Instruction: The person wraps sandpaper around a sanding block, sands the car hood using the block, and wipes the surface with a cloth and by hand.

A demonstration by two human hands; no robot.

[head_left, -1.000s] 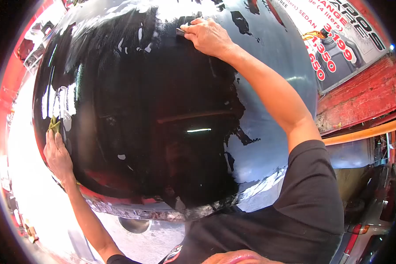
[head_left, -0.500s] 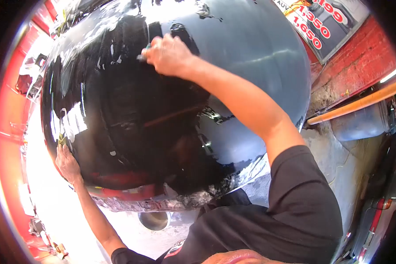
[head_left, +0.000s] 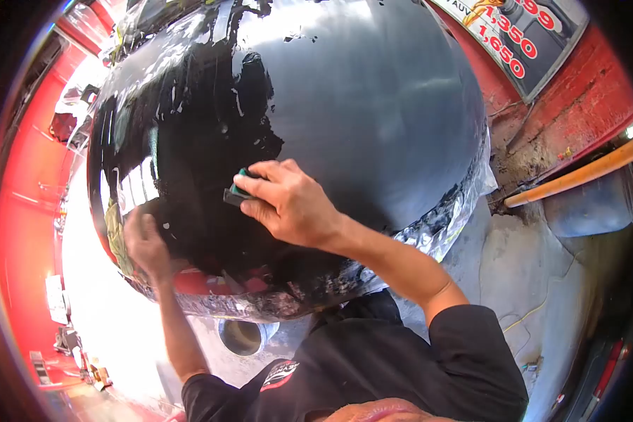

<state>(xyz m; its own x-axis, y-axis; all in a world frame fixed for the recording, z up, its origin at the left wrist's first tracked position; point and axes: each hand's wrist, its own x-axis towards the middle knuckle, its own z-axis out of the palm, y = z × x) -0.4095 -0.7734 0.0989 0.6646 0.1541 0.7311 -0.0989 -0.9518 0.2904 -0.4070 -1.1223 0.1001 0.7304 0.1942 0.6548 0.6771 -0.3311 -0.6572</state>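
A large curved car panel [head_left: 373,133] fills the middle, glossy black and wet on the left, dull grey on the right. Over its wet part, my right hand [head_left: 292,204] is closed on a small sanding block [head_left: 240,188], green on top with a dark layer beneath. Much of the block's underside is hidden. Near the panel's left edge is my left hand [head_left: 146,246], its fingers smeared by motion. A greenish-yellow cloth [head_left: 117,239] hangs right beside it; whether the fingers grip it, I cannot tell.
Crinkled plastic sheeting [head_left: 439,235] lines the panel's lower rim. A round bucket [head_left: 240,336] stands on the floor below. To the right are an orange pole [head_left: 577,172], a blue container [head_left: 591,211] and a price sign [head_left: 510,42] on a red wall.
My right hand has come down the panel toward me with the sanding block. My left hand has shifted slightly up and right and is blurred. The whole view has tilted a little.
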